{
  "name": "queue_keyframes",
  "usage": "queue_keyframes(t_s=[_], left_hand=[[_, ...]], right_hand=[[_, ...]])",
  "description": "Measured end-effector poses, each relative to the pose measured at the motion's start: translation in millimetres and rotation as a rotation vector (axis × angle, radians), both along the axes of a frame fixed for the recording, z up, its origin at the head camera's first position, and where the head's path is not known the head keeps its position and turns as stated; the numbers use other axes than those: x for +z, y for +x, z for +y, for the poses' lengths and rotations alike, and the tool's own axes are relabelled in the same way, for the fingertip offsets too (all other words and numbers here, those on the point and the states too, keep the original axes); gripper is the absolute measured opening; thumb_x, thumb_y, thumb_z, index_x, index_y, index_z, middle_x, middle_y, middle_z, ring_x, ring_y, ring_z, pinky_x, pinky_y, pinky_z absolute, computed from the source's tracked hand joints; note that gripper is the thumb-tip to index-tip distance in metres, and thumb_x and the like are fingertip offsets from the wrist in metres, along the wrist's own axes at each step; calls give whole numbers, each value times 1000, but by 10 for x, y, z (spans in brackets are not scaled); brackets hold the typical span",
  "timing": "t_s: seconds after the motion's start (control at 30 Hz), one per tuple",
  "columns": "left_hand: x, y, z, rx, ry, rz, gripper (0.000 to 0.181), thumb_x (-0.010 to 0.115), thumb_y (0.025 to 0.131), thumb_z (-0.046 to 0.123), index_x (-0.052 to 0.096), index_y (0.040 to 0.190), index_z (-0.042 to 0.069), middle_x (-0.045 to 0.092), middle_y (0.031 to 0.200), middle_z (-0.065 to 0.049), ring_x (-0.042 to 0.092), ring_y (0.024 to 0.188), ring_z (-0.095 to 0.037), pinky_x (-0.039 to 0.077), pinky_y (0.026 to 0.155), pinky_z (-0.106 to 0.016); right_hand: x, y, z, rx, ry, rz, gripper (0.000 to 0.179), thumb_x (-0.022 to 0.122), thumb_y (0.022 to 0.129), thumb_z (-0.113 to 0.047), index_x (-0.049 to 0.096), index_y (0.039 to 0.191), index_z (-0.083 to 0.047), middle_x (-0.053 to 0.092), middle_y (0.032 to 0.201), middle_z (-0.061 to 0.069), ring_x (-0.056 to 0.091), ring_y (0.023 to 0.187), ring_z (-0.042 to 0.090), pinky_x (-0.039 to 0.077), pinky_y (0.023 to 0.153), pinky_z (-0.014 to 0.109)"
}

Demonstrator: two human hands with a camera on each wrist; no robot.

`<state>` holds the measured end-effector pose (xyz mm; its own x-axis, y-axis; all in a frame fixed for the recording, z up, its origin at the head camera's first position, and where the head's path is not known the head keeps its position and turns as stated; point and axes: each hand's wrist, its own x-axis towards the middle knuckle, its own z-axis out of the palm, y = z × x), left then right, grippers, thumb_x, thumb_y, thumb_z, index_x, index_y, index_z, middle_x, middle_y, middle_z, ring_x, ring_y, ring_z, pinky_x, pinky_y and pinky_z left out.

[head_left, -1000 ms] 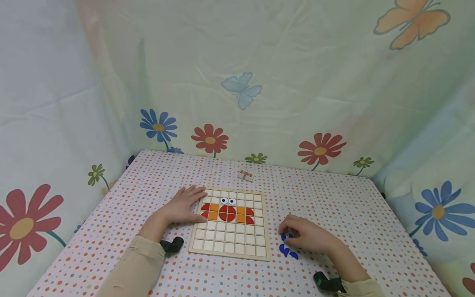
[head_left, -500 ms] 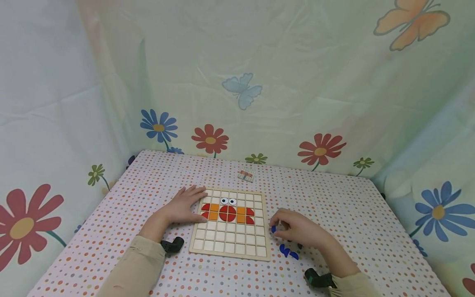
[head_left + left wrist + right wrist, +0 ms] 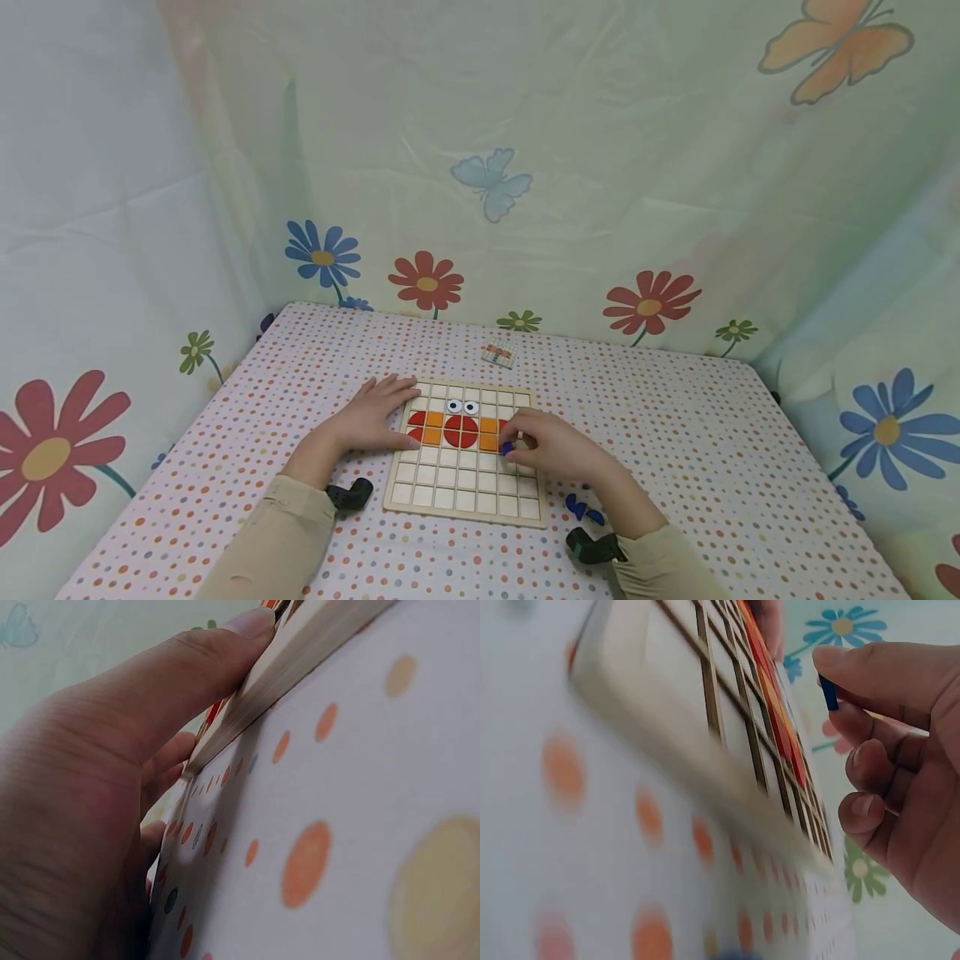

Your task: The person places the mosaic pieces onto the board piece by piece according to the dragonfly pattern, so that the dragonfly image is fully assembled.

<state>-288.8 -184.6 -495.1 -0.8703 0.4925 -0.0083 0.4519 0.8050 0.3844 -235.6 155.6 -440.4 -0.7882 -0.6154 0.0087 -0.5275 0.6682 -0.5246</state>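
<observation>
A wooden grid board (image 3: 422,506) lies on the table with red tiles (image 3: 460,432), orange tiles (image 3: 432,427) and two eye tiles (image 3: 471,407) set in its squares. My left hand (image 3: 367,419) rests along the board's left edge with fingers spread. In the left wrist view the thumb (image 3: 202,671) lies over the board's rim. Thumb and forefinger of my right hand (image 3: 558,447) pinch a small blue tile (image 3: 829,693) above the right part of the board. That hand covers some red tiles on the right in the head view.
Several loose blue tiles (image 3: 577,505) lie on the dotted tablecloth right of the board, close to the right wrist camera (image 3: 588,547). Behind the board lies a small pattern card (image 3: 498,353). Flowered curtains (image 3: 555,208) hang around the table.
My right hand has picked up a blue tile from the loose ones and carried it left and away from me, over the board. The left hand has stayed put.
</observation>
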Motion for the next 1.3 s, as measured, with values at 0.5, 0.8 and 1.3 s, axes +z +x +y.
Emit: queue_keyframes(t_s=[0.5,0.8,1.3], left_hand=[[8,-2,6,0,-14,-1,95,64,76,76,39,153,26,24,165,6,11,155,-28,5,126,-55],[18,-3,9,-1,-11,-2,94,64,77,75,38,153,26,23,165,6,11,155,-28,4,126,-56],[4,0,0,3,-16,18,95,64,76,76,39,153,26,25,164,5,12,155,-28,6,126,-55]], right_hand=[[-97,-80,-618,23,-35,-26,12,74,89,-22,71,100,-17,64,96,-6,59,86,13,50,74,23],[-169,-80,-751,34,50,14,11,73,91,-26,71,101,-21,62,99,-7,57,87,8,49,78,23],[-213,-83,-764,10,94,5,9,74,89,-30,70,97,-28,60,100,-12,56,88,5,50,81,23]])
